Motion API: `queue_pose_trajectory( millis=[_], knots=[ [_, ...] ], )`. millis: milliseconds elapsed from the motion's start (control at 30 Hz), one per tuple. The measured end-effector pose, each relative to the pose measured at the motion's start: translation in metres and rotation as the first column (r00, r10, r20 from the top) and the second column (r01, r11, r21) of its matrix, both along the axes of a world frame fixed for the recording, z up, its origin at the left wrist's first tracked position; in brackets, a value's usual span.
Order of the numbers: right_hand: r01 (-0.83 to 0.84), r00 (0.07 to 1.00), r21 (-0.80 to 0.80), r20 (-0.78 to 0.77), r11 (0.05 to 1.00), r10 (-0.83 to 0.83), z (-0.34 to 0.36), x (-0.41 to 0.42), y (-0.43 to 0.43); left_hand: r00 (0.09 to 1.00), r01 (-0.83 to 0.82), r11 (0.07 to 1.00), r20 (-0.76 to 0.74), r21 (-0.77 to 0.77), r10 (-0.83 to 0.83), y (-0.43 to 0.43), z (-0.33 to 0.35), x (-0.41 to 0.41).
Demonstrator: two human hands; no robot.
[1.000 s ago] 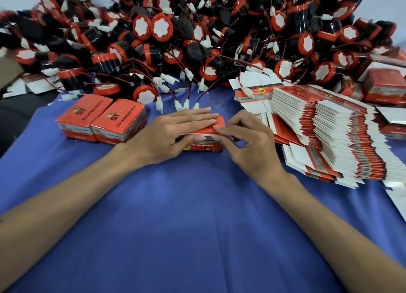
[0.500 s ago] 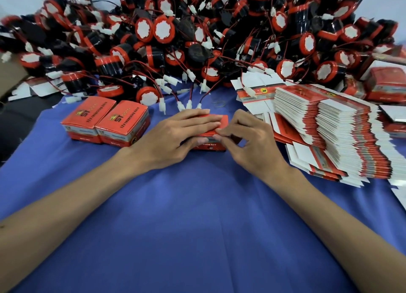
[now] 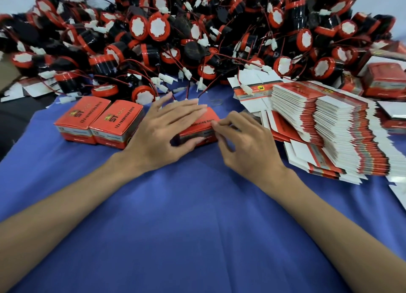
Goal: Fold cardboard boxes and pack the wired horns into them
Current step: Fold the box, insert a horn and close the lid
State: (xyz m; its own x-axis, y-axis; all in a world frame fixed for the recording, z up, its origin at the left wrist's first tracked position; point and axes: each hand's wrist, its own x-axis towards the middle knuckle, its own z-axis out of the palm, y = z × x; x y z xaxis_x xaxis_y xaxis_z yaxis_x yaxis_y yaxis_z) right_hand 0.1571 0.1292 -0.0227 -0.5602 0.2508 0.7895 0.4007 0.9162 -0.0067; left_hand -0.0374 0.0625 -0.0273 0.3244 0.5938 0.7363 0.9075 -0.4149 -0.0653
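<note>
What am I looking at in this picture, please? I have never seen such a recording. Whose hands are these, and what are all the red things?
There is no machine here. A person works with bare hands, and the camera sits on their head, looking down. On the blue cloth lie a big pile of wired horns, a stack of flat unfolded boxes and two closed boxes. The left hand presses flat on a red box, and the right hand pinches its end.
</note>
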Motion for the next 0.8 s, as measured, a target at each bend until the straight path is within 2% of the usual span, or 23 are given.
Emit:
queue_pose_trajectory(
  millis=[167, 300, 500, 600, 633, 700, 733, 800],
  knots=[
    [-0.022, 0.997, -0.014, -0.073, 1.0, 0.021, 0.004, 0.003, 0.004, 0.986, 0.118, 0.983, 0.133, -0.142, -0.099, 0.002, -0.002, 0.006],
    [-0.098, 0.995, -0.041, -0.013, 0.994, 0.097, 0.003, 0.0, -0.001, 0.977, 0.138, 0.976, 0.186, -0.168, -0.106, 0.002, 0.004, 0.008],
    [-0.066, 0.997, -0.073, -0.037, 0.995, 0.063, 0.006, 0.001, -0.002, 0.99, 0.099, 0.982, 0.112, -0.163, -0.082, -0.002, 0.004, 0.007],
    [-0.036, 0.999, -0.042, -0.01, 0.998, 0.036, 0.01, 0.001, -0.004, 0.995, 0.061, 0.989, 0.088, -0.133, -0.05, -0.001, 0.005, 0.01],
    [0.001, 1.0, -0.003, 0.005, 1.0, -0.001, 0.013, 0.002, -0.003, 0.997, 0.029, 0.994, 0.072, -0.107, -0.022, -0.001, 0.005, 0.01],
    [0.181, 0.983, 0.088, -0.008, 0.979, -0.181, 0.022, 0.008, 0.003, 0.999, -0.049, 0.999, 0.019, -0.014, 0.049, -0.002, 0.005, 0.01],
    [0.31, 0.951, 0.1, -0.016, 0.945, -0.31, 0.027, 0.013, 0.008, 0.996, -0.086, 0.996, -0.015, 0.035, 0.087, -0.002, 0.005, 0.009],
    [0.563, 0.824, 0.005, 0.059, 0.826, -0.563, 0.035, 0.025, 0.018, 0.983, -0.156, 0.983, -0.081, 0.095, 0.163, -0.004, 0.006, 0.007]
  ],
)
